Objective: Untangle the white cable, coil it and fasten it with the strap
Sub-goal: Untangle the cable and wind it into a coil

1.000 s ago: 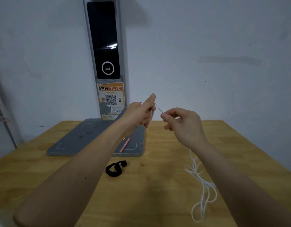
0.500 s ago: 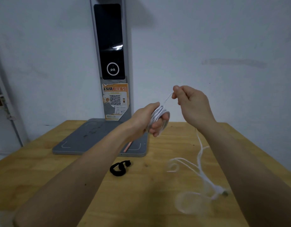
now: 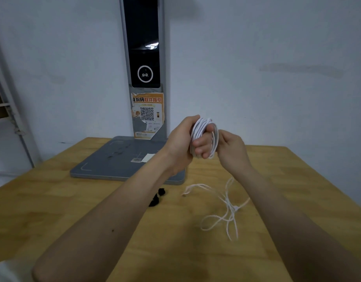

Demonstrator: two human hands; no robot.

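Observation:
Several turns of the white cable (image 3: 204,131) are wound around the fingers of my left hand (image 3: 183,143), which is held up above the wooden table (image 3: 53,204). My right hand (image 3: 232,149) is close beside it on the right, pinching the cable at the edge of the coil. The loose rest of the cable hangs down from my right hand and lies in loops on the table at the right. The black strap (image 3: 157,197) lies on the table, partly hidden under my left forearm.
A grey flat base (image 3: 114,159) with a tall upright screen post (image 3: 144,64) stands at the table's back, against the white wall. A small white card lies on the base. The table's right edge runs diagonally at the far right.
More cable turns are wound on my left hand. My right hand has dropped from above the coil to beside it. The loose cable on the table has shortened and shifted.

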